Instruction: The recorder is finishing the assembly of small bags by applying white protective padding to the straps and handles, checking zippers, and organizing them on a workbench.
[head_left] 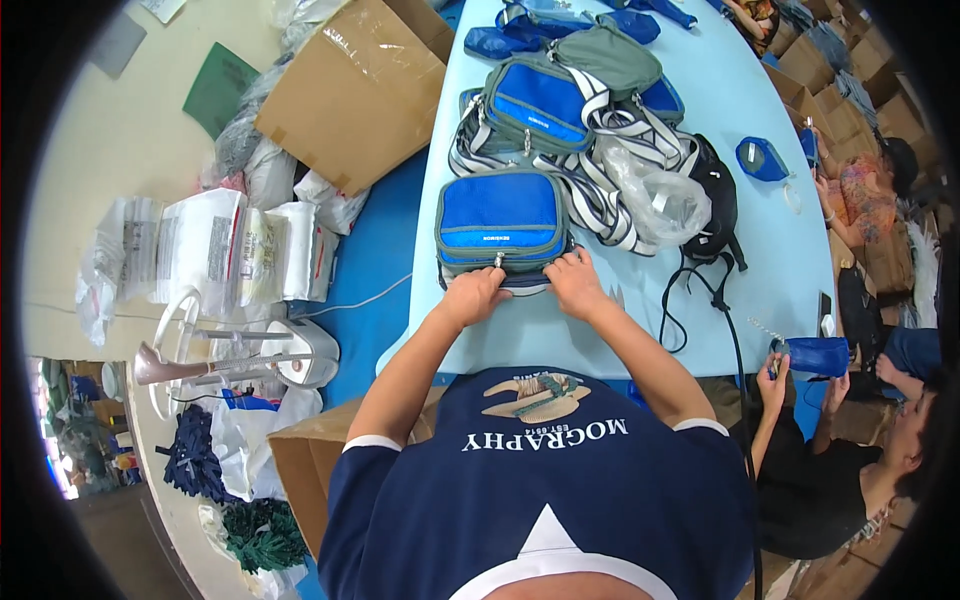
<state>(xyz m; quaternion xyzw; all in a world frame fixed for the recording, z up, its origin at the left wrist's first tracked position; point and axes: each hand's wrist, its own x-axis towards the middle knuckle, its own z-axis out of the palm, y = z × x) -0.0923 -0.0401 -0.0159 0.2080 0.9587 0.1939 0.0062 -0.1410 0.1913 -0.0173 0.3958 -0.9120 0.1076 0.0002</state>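
Observation:
A blue and grey zippered bag lies on the pale blue table close to its front edge. My left hand grips the bag's near side at the left of the zipper pull. At the near right corner, my right hand has its fingers curled onto the same side. A black-and-white striped strap runs in loops beside the bag. Just beyond lies another blue and grey bag on a pile of similar ones. The bag's underside and some of my fingertips are hidden.
Clear plastic wrapping and a black bag with dangling cord lie to the right. A large cardboard box stands left of the table, near a garment steamer. At right, a person holds a blue pouch.

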